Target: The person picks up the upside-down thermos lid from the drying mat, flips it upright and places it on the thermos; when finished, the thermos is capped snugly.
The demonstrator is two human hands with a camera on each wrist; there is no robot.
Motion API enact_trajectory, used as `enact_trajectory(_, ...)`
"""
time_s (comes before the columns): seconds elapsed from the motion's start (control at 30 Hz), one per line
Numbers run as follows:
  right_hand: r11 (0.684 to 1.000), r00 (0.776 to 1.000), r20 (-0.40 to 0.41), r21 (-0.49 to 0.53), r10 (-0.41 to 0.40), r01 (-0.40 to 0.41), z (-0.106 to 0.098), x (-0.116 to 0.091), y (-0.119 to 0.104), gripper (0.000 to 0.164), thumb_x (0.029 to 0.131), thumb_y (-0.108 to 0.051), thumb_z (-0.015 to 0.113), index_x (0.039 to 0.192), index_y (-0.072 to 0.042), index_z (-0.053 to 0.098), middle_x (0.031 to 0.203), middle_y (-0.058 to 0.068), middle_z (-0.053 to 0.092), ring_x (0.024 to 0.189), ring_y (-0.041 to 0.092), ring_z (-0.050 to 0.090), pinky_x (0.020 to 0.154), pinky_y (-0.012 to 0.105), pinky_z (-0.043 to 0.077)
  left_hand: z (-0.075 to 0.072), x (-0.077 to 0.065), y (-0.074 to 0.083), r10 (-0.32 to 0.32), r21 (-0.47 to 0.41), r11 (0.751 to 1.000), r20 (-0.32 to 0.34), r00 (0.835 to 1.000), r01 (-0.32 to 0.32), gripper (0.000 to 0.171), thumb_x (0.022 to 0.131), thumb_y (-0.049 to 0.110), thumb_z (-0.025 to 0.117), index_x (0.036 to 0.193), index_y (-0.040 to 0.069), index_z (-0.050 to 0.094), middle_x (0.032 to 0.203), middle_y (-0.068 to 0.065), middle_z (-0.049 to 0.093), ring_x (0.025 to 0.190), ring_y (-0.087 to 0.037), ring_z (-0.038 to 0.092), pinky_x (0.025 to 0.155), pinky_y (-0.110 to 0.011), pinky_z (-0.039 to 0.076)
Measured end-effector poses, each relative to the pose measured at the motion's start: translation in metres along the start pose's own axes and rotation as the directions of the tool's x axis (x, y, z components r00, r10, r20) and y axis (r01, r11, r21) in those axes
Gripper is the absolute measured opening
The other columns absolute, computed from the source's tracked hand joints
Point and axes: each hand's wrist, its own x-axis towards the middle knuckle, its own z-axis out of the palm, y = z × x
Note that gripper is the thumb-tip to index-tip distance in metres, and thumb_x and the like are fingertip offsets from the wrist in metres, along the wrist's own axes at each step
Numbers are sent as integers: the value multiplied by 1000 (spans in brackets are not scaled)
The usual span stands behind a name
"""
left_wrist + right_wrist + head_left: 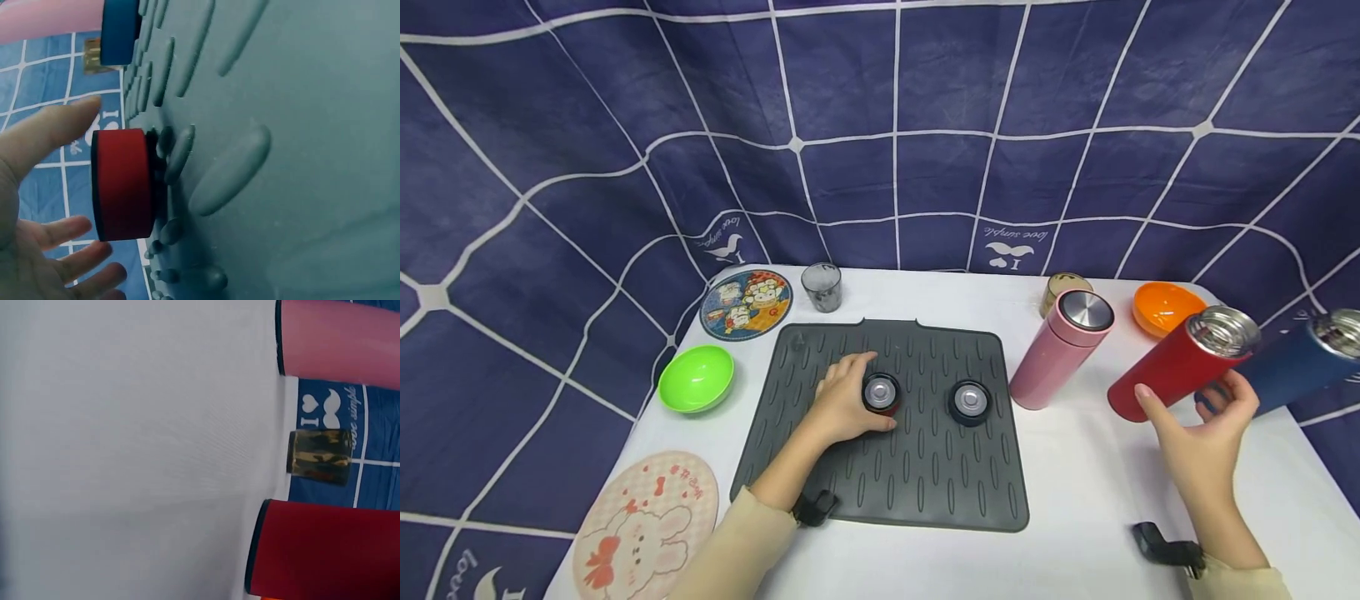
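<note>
L grip point(847, 402) spread abt red lid point(125, 184), inside mat point(895, 498) edge; R grip point(1207, 450) @ red btl point(1178, 367), hold unclear.

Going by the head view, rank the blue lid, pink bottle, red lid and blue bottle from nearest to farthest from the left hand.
From the left hand:
1. Red lid: between its thumb and fingers.
2. Blue lid: to the right, on the grey mat.
3. Pink bottle: past the mat's right side.
4. Blue bottle: far right.

Three flasks point(1176, 367), two loose lids point(970, 402) (also two bowls point(696, 379))
</note>
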Motion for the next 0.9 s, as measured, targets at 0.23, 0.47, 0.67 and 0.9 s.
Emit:
enact_trajectory(0.23, 995, 987, 129, 6, 98, -99, 4, 22, -3, 92, 82, -27, 73, 143, -38, 5, 149, -11, 26, 136, 10, 28, 115, 37, 28, 5, 4, 4, -9, 113, 994, 0, 1000, 9, 96, 57, 34, 90, 137, 11, 44, 135, -10, 48, 123, -30, 39, 96, -49, 33)
enact_trajectory(0.47, 992, 979, 170, -74, 111, -100, 4, 32, -2, 82, 86, -31, 68, 142, -37, 8, 148, -10, 28, 135, 15, 32, 109, 47, 36, 9, 9, 1, -23, 148, 989, -51, 998, 30, 77, 58, 35, 90, 123, 10, 58, 117, -8, 60, 110, -26, 46, 87, -43, 34)
enact_trajectory(0.67, 991, 982, 155, -94, 108, -94, 2, 31, -2, 81, 85, -30, 69, 142, -37, 12, 146, -12, 31, 130, 10, 34, 108, 43, 39, 3, 7, 5, -7, 45, 999, -173, 985, 15, 72, 62, 39, 86, 120, 9, 56, 113, -10, 63, 112, -28, 51, 93, -47, 36)
enact_trajectory(0.9, 991, 980, 187, -127, 73, -50, 0, 22, 1, 82, 84, -29, 70, 143, -35, 14, 145, -8, 34, 124, 7, 37, 99, 26, 46, -19, -6, 34, 147, -65, 982, -336, 930, -179, 70, 65, 48, 81, 124, 20, 56, 111, 4, 63, 109, -17, 47, 91, -42, 31)
